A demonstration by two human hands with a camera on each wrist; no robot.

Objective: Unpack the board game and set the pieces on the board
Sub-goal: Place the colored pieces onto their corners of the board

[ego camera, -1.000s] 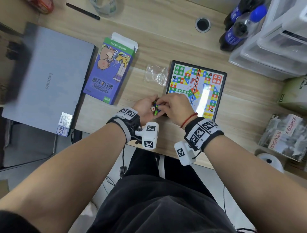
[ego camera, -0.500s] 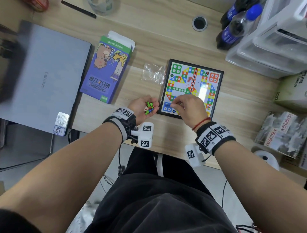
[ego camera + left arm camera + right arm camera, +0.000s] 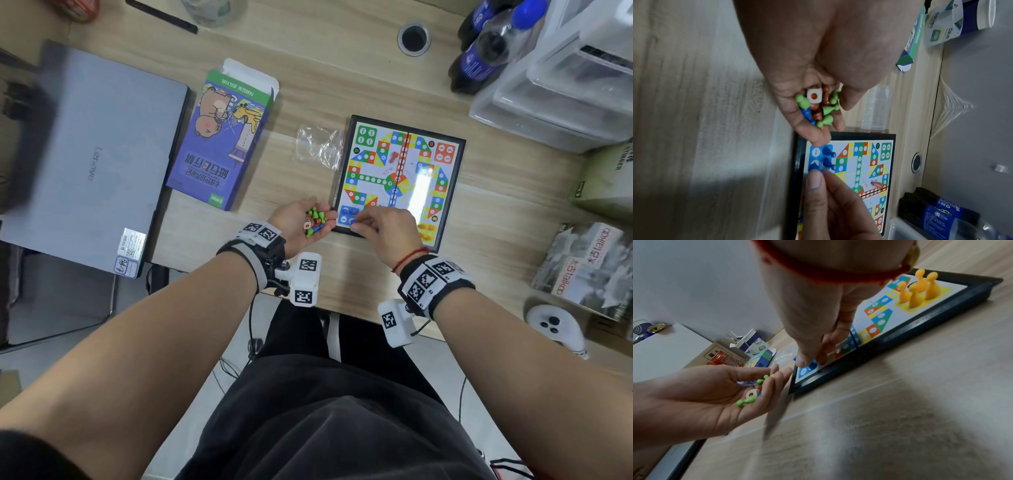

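The game board (image 3: 399, 178) is lying flat and unfolded on the wooden worktop (image 3: 342, 68), directly ahead of the person. The right hand (image 3: 383, 231) is hovering over the board's near left corner, its thumb and forefinger pinching a blue pawn (image 3: 814, 167) and holding it upright on the blue home square (image 3: 815, 156). Two further blue pawns (image 3: 828, 151) are standing on that same square, just beyond the pinched one. The left hand (image 3: 301, 224) is resting palm up just beside the board's left edge, its fingers lightly cupping a loose cluster of pieces: several green pawns (image 3: 826, 110), some orange-brown pawns (image 3: 816, 113), one blue pawn (image 3: 806, 114) and a white die (image 3: 814, 96) showing a red dot. The fingertips of the left hand are lying close to the corner where the right hand is working, the two hands near each other but not touching. Four yellow pawns (image 3: 917, 287) are standing upright, grouped on the yellow home square at the near right corner. An empty clear plastic bag (image 3: 318, 145) is lying against the board's far left side. The opened game box (image 3: 222, 137) is lying to the left of the bag, beside a closed grey laptop (image 3: 89, 161).
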